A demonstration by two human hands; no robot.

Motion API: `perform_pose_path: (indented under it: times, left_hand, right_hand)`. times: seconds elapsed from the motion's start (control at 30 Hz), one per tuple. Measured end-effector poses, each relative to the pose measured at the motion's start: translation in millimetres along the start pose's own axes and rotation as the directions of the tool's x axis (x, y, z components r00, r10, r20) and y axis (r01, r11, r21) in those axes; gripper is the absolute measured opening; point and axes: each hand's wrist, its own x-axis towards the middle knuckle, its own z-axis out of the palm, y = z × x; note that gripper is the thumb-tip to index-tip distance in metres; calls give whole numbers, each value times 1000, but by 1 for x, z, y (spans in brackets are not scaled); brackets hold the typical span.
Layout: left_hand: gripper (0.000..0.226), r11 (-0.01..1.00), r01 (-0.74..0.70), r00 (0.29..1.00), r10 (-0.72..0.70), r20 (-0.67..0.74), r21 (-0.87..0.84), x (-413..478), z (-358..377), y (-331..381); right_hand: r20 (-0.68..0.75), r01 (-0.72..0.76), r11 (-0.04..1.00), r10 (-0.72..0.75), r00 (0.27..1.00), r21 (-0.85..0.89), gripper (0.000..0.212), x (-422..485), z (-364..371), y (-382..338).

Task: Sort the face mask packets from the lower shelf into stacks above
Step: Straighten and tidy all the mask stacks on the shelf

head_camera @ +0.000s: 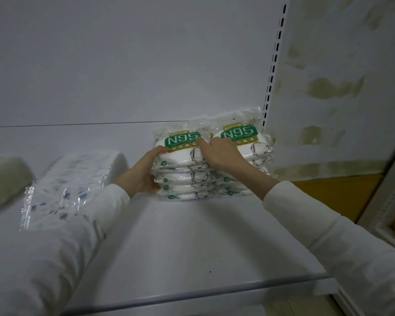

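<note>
On the white metal shelf (192,236), the left stack (183,176) of clear-plastic, green-labelled N95 face mask packets is clasped at both ends: its left side is gripped by the curled left hand (144,172), and its top right edge is hooked by the bent fingers of the right hand (221,151). The packets' long axis is laid left to right, between the hands, against the right stack (244,136).

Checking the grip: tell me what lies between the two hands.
Head view: the left N95 stack lies between them; the left hand grips its left side, the right hand touches its top right edge.
</note>
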Motion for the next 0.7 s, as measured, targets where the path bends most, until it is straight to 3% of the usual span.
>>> perform_pose_path:
  times: [0.17, 0.4, 0.47, 0.53, 0.6, 0.7]
  left_hand:
    - [64, 999, 9, 1000, -8, 19, -45, 3, -13, -2]
    - [48, 999, -40, 998, 40, -42, -11, -8, -39, 3]
    - [46, 1000, -18, 999, 19, -49, 17, -10, -45, 5]
    - [39, 999, 9, 999, -8, -36, 34, -12, -47, 4]
    - [40, 999, 40, 999, -39, -21, 37, -13, -48, 3]
    - [46, 999, 46, 998, -45, 44, -16, -13, -47, 5]
  right_hand:
    - [107, -17, 997, 9, 994, 72, 52, -4, 1, -5]
    - [139, -95, 961, 60, 988, 261, 53, -8, 14, -11]
    - [204, -225, 883, 152, 967, 412, 69, -3, 20, -13]
    - [339, -394, 709, 228, 913, 585, 89, 5, 25, -17]
    - [440, -494, 595, 248, 863, 634, 102, 16, 32, -15]
    - [487, -517, 587, 227, 843, 623, 60, 27, 41, -4]
